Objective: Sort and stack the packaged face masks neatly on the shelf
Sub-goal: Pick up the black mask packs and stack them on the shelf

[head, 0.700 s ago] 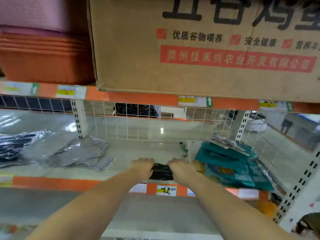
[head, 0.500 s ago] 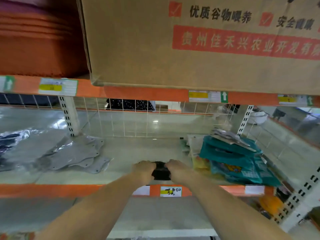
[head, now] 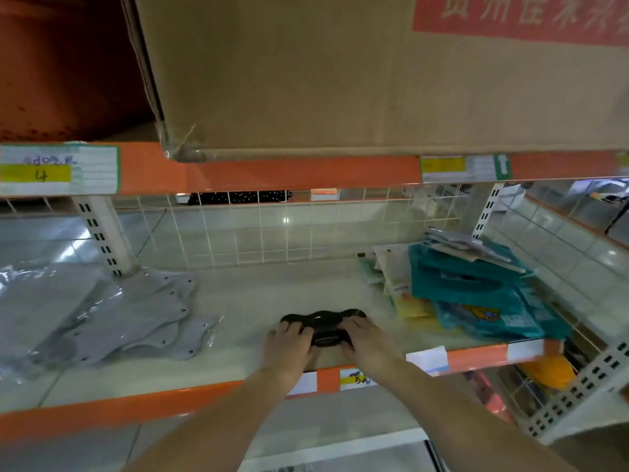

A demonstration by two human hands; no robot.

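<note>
From the head view, I have my left hand (head: 289,344) and my right hand (head: 366,338) both down on the black mask pack (head: 323,323), which lies flat on the shelf (head: 238,301) near its front edge, about midway along. Each hand covers one end of the pack with fingers laid over it; whether they curl round its edges or only press on top, I cannot tell.

To the left lies a fanned pile of grey mask packs (head: 136,321) in clear film. To the right sits a heap of teal packs (head: 476,301) with yellow packs (head: 408,304) just beside it; their print is too blurred for me to read.

The price tag (head: 58,170) on the upper rail shows a handwritten "4" on a yellow strip. Another tag (head: 464,166) carries a green arrow pointing up. The small tag (head: 357,378) under my right wrist has scrawled writing I cannot read. The cardboard box (head: 340,80) above bears a red band of Chinese characters, cut off by the frame.
</note>
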